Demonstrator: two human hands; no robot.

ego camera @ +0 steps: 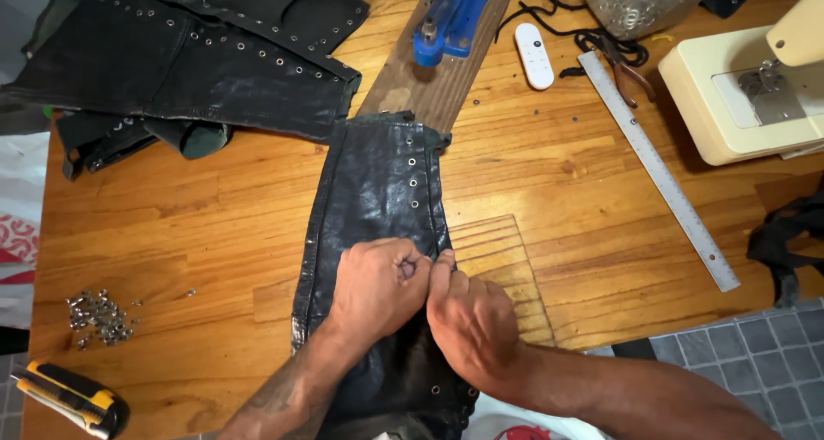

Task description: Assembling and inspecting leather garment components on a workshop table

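Observation:
A long piece of black leather (378,182) with a row of metal eyelets along its right edge lies on the wooden table (189,217), running from the middle towards me. My left hand (373,285) is curled on the leather, fingers pinching its right edge. My right hand (468,315) presses against it from the right, fingertips pinching the same edge. What sits between the fingertips is hidden. A wooden slatted board (502,264) lies under the leather's right edge.
More eyeleted black leather pieces (206,54) are piled at the back left. A blue hand press (451,15) stands on a plank behind the leather. A steel ruler (657,169), white remote (534,55), pliers (627,66), sewing machine (738,88), loose eyelets (99,315) and a yellow utility knife (73,397) surround it.

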